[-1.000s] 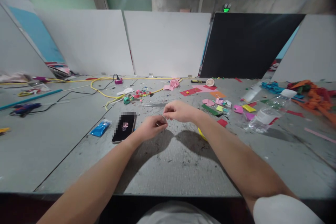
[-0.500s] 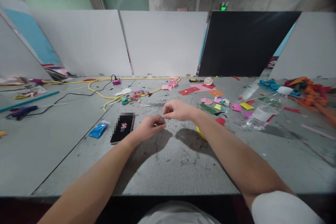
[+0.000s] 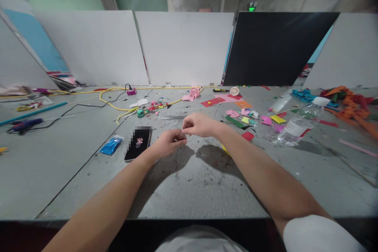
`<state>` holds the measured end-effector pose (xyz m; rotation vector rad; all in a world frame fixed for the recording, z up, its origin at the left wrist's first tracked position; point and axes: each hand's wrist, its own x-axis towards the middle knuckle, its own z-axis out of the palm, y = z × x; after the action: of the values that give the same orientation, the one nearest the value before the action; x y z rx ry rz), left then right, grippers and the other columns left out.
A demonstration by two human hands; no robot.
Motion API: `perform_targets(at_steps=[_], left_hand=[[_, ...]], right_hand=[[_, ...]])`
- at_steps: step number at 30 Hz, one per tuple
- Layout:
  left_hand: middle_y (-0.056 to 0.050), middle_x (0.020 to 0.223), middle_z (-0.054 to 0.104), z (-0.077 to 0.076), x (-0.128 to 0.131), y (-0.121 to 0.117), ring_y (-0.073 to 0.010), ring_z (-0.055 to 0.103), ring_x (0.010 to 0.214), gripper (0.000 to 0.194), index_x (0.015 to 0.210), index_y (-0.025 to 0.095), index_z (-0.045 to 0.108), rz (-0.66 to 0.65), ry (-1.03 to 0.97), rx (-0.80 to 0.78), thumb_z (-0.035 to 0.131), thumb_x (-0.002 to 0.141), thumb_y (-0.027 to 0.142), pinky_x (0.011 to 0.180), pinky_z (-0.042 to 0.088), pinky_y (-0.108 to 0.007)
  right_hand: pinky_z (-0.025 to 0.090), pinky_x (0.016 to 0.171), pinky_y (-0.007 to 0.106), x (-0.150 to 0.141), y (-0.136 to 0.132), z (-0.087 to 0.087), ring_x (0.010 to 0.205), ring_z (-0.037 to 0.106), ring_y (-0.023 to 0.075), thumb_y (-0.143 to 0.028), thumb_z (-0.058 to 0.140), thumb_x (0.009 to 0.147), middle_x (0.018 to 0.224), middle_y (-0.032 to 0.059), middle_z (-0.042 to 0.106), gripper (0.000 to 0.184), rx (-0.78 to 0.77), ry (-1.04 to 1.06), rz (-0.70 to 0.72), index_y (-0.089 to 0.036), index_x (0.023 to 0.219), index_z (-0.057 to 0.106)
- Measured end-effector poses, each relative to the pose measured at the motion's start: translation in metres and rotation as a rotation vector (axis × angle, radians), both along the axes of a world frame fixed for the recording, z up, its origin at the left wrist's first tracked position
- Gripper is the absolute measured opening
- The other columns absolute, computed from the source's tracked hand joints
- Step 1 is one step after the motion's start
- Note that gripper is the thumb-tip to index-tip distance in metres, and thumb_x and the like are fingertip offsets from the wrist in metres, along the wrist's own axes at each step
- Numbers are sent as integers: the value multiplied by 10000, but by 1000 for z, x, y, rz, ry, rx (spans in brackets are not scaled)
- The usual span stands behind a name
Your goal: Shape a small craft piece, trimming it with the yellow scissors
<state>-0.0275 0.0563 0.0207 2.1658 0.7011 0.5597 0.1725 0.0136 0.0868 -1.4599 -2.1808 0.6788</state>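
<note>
My left hand (image 3: 170, 142) and my right hand (image 3: 198, 124) meet above the middle of the grey table (image 3: 201, 197), fingertips almost touching. Both are closed in a pinch. Whatever lies between the fingers is too small or too hidden to make out. Left of my left hand rests a phone (image 3: 138, 143) with a dark screen, and beside that a blue packet (image 3: 111, 145). Behind the hands lie thin metal tweezers or blades (image 3: 169, 118). A yellow thing (image 3: 225, 149) is mostly covered by my right forearm.
Coloured paper scraps (image 3: 212, 101) and a yellow packet (image 3: 277, 119) are spread at the back right. A clear water bottle (image 3: 298, 126) stands near orange cloth strips (image 3: 348, 104). Yellow cable (image 3: 109, 104), beads (image 3: 156, 106) and a glue gun (image 3: 26, 125) lie to the left. White panels (image 3: 186, 47) border the table.
My right hand has shifted slightly left, bringing its fingertips closer to those of my left hand. The left hand and the things on the table look unmoved.
</note>
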Motion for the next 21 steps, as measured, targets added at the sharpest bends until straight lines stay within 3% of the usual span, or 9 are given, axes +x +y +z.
perform_targets(at_steps=[10, 17, 21], left_hand=[[-21, 741, 679, 0, 0, -1, -138, 594, 675, 250, 825, 165, 684, -3, -27, -77, 719, 818, 412, 610, 463, -248], [-39, 776, 731, 6, 2, -3, -158, 680, 721, 317, 849, 163, 705, 93, -255, -319, 826, 735, 432, 725, 573, -309], [-43, 757, 739, 7, 1, -1, -150, 682, 714, 302, 818, 158, 726, 94, -278, -322, 842, 733, 424, 729, 569, -298]], right_hand=[[377, 574, 224, -3, -6, 6, 621, 575, 107, -170, 672, 854, 721, -1, 713, 71, 15, -8, 8, -167, 793, 708], [380, 556, 229, 1, -5, 3, 645, 599, 121, -184, 673, 824, 723, 2, 715, 58, -20, 39, 22, -174, 797, 723], [382, 557, 219, 2, -4, 4, 654, 590, 115, -156, 677, 799, 737, -2, 716, 52, -24, 53, 33, -177, 808, 724]])
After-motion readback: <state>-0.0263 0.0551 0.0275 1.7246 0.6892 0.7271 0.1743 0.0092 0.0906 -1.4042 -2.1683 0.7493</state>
